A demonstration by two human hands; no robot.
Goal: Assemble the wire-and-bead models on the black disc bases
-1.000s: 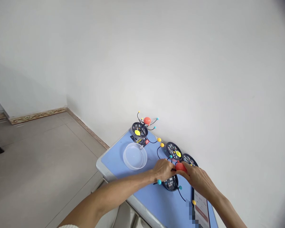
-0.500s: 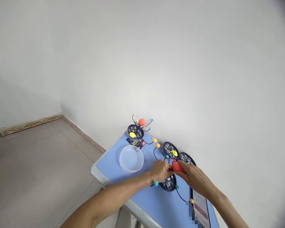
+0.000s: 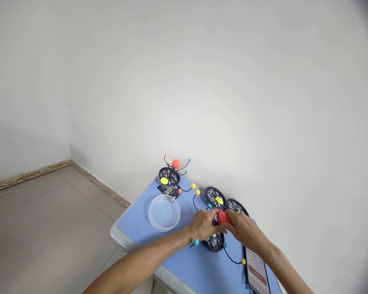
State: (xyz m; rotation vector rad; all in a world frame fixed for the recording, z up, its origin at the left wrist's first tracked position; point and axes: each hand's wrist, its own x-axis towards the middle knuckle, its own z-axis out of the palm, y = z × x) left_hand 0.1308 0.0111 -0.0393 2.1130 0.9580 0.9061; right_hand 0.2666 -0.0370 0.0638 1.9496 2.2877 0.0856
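A planet model with a red ball [image 3: 223, 217] at its centre stands over a round black base [image 3: 214, 244]. Curved black arms spread from it, tipped with yellow and teal balls. My right hand [image 3: 247, 229] pinches the red ball from the right, fingers closed on it. From the left, my left hand [image 3: 202, 224] closes around the middle of the model, just beside and below the ball. Its fingers hide the spot where the arms meet. One teal ball [image 3: 196, 242] pokes out below my left wrist.
A similar model [image 3: 176, 163] with a red ball stands at the table's far corner, over a printed card [image 3: 174, 194]. Nearby is a clear round tub [image 3: 149, 216]. Two black printed discs [image 3: 211, 195] lie along the wall. A phone [image 3: 257, 271] showing a timer rests right, on the blue table [image 3: 184, 265].
My view has shifted slightly, so the table sits a little lower and further left. My left thumb now reaches out under the red ball. My right hand keeps its pinch on the ball.
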